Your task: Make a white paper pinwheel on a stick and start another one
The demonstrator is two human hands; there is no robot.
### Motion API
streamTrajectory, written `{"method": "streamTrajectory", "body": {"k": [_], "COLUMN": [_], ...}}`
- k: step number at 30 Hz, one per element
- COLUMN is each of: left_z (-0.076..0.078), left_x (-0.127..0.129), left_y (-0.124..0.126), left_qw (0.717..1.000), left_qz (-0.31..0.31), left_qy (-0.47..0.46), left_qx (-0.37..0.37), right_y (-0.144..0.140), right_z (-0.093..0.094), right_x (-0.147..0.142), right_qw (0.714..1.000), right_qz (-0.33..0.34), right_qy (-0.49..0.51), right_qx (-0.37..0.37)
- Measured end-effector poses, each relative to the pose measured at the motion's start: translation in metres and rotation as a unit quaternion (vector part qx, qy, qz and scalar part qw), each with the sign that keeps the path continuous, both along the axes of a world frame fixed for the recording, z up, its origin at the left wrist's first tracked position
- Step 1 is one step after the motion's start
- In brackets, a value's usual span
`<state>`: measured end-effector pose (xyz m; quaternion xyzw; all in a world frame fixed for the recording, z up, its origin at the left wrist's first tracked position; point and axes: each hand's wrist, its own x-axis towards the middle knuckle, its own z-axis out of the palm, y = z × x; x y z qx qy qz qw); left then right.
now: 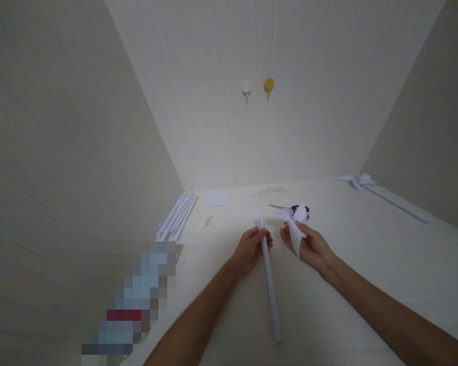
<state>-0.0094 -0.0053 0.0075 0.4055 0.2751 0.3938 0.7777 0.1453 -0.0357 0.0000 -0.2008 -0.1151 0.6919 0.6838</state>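
My left hand [252,249] grips a long white rolled paper stick [270,290] near its top end; the stick slants down toward me above the table. My right hand [309,246] holds a folded white paper pinwheel head [295,229] just to the right of the stick's tip. The two pieces are close but apart. Black-handled scissors [295,208] lie on the table just behind the right hand.
Several rolled white paper sticks [177,216] lie along the left wall, a square white sheet [216,199] beside them. A finished white pinwheel [381,195] lies at the far right. Two wall hooks, white [246,87] and yellow [268,85], hang on the back wall. A blurred patch covers the lower left.
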Motion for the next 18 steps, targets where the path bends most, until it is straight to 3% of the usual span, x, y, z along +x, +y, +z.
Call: {"method": "streamTrajectory", "body": {"k": [6, 18], "left_z": [-0.0004, 0.0025], "left_x": [0.0001, -0.0026], "left_y": [-0.0021, -0.0041], "left_qw": [0.998, 0.992], "left_qz": [-0.056, -0.110], "left_qy": [0.005, 0.014], "left_qx": [0.026, 0.067], "right_y": [-0.0036, -0.0013], "right_z": [0.0050, 0.0018], "right_x": [-0.0032, -0.0029], "right_qw": [0.999, 0.993], "right_qz": [0.033, 0.051], "right_qy": [-0.016, -0.091], "right_qx": [0.021, 0.047]}}
